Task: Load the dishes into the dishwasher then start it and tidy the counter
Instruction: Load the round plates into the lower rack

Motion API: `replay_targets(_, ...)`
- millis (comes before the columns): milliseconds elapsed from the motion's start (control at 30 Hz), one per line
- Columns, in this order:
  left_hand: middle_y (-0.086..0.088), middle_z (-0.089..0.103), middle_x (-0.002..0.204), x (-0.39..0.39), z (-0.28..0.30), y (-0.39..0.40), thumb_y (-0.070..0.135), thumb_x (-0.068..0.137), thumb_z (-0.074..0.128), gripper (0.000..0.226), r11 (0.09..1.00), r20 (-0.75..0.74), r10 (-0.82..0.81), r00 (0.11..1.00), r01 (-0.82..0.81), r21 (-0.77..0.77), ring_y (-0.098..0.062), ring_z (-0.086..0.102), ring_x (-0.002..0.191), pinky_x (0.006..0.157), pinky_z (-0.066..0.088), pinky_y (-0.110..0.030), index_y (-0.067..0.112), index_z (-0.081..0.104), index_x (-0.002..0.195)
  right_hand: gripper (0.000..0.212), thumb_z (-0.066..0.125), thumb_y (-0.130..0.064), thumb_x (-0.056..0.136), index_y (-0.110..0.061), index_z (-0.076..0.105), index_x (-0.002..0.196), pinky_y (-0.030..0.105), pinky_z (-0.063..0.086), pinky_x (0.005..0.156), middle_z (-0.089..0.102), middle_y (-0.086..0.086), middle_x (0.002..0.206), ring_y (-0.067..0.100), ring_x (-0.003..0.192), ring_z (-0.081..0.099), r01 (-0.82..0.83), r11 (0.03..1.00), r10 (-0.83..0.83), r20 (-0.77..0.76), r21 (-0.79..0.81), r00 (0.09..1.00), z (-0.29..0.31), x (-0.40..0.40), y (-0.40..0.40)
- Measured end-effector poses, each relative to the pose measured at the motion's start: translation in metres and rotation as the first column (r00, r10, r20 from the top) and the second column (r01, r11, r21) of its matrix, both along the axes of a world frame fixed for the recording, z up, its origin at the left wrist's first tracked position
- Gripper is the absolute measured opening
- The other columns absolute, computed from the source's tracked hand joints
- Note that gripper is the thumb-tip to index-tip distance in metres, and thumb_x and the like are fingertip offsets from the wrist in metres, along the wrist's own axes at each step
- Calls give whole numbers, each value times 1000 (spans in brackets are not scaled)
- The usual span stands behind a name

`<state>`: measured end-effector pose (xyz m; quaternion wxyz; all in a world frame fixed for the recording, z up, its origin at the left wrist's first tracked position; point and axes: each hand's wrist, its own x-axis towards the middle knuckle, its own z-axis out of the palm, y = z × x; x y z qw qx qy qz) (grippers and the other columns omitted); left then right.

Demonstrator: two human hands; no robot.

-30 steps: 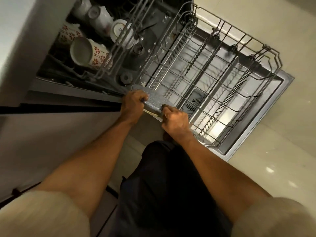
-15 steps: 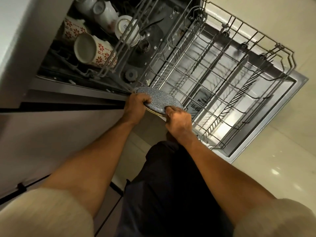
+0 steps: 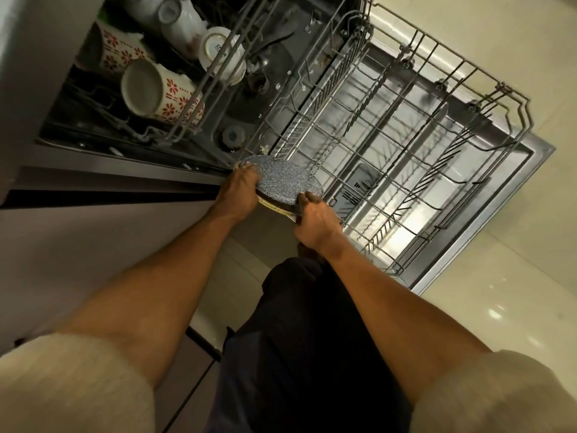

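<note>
I hold a small stack of plates [image 3: 285,179], the top one speckled grey with a pale yellowish one under it, at the near corner of the pulled-out lower rack [image 3: 406,145]. My left hand [image 3: 239,190] grips the stack's left edge. My right hand [image 3: 313,221] grips its right edge with the thumb on top. The lower rack's wire tines stand bare. The upper rack [image 3: 199,98] holds red-flowered mugs [image 3: 156,92] and white cups [image 3: 218,53].
The open dishwasher door [image 3: 487,214] lies flat over the cream tiled floor [image 3: 499,292] on the right. Grey cabinet fronts [image 3: 93,245] run along the left. My dark trousers fill the lower middle.
Both hands have lifted the plate stack slightly up and forward over the lower rack's near corner, so more of the speckled top plate shows. My head has leaned closer.
</note>
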<state>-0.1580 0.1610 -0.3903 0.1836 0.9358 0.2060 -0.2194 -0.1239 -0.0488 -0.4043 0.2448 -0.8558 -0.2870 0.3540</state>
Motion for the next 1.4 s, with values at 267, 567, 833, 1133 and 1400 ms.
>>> replay_targets(267,-21,55,134,-9,35,-25,-8,77,49,44,1000,-70,-30,997,30,1,-39,49,129,108,42,-47,-3,63,119,78,56,-4,83,-5,27,156,45,49,106,40,21,153,38,139,43,-11,992,3,-69,-126,998,16,-4,-2)
replay_targets(567,-14,61,100,-12,51,-37,4,74,58,16,999,-123,-23,992,27,37,-32,60,96,81,46,-38,3,63,89,57,46,5,87,-10,47,142,38,59,89,60,13,128,28,103,63,-62,993,62,-9,-100,998,23,-3,3)
replay_targets(833,-16,62,99,-2,52,-45,2,79,55,12,992,-85,2,996,9,128,-33,59,96,81,43,-37,12,49,77,57,58,-4,92,-12,38,144,39,49,102,53,12,130,28,116,53,-143,960,163,63,-242,985,3,13,24)
replay_targets(1133,-9,52,124,-4,42,-35,0,83,59,33,999,-14,17,1000,-17,35,-27,59,101,81,48,-32,4,62,115,22,40,-6,104,-5,46,125,24,38,61,50,-2,82,8,62,43,-196,944,221,68,-265,973,6,37,18)
replay_targets(1400,-8,8,166,4,40,-36,-7,85,64,84,995,-53,63,997,-67,-80,-31,25,147,110,39,-35,12,24,157,41,52,-9,101,-10,41,141,32,55,76,58,6,105,18,82,58,-26,991,41,117,-128,992,8,19,19)
